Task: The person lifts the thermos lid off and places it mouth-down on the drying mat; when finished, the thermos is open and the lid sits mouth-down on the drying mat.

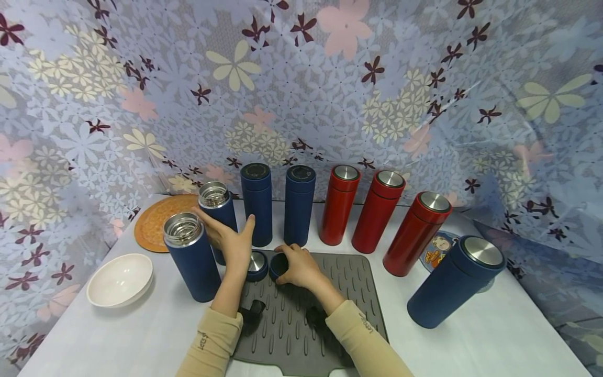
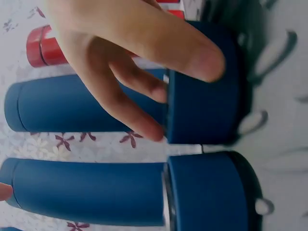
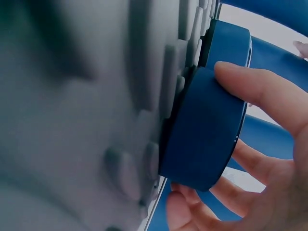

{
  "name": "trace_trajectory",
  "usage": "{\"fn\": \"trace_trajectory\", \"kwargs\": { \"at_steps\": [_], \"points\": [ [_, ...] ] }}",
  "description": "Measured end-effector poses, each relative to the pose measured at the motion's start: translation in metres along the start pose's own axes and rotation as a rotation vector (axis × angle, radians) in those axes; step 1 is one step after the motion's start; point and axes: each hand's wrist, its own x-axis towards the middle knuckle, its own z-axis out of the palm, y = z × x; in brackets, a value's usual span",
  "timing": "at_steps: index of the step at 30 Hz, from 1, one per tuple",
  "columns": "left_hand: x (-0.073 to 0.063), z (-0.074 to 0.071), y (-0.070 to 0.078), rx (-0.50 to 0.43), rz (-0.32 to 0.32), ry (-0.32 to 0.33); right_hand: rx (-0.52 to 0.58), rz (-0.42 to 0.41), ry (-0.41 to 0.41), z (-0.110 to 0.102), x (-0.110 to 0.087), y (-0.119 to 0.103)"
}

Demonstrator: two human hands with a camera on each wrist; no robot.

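Note:
My right hand [image 1: 299, 268] grips a blue flask lid [image 3: 207, 130] with a dark top, thumb on one side and fingers round the other. The lid sits low over the grey mat, slightly tilted in the right wrist view. Beside it on the mat is another blue lid [image 1: 257, 266] with a silver top. My left hand [image 1: 231, 243] is at an uncapped blue flask [image 1: 221, 209], its thumb spread away from the flask; whether the fingers touch it cannot be told. Only a fingertip of that hand shows in the left wrist view. A wider uncapped blue flask [image 1: 193, 262] stands in front.
Two capped blue flasks [image 1: 256, 209] and several red flasks [image 1: 340, 209] line the back. A capped blue flask [image 1: 452, 285] stands right, near a cartoon-printed plate [image 1: 438, 248]. A white bowl [image 1: 120, 280] and round orange board [image 1: 153, 222] are left. The grey mat [image 1: 339, 293] lies centrally.

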Motion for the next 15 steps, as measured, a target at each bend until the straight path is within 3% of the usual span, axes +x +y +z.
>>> {"fn": "trace_trajectory", "kwargs": {
  "at_steps": [8,15],
  "points": [
    [-0.008,0.003,0.009,0.033,0.055,-0.007,0.025,-0.012,-0.009,0.000,-0.001,0.004],
    [-0.016,0.003,0.018,0.024,0.100,-0.013,0.207,-0.023,0.032,-0.016,-0.006,0.014]
  ]
}}
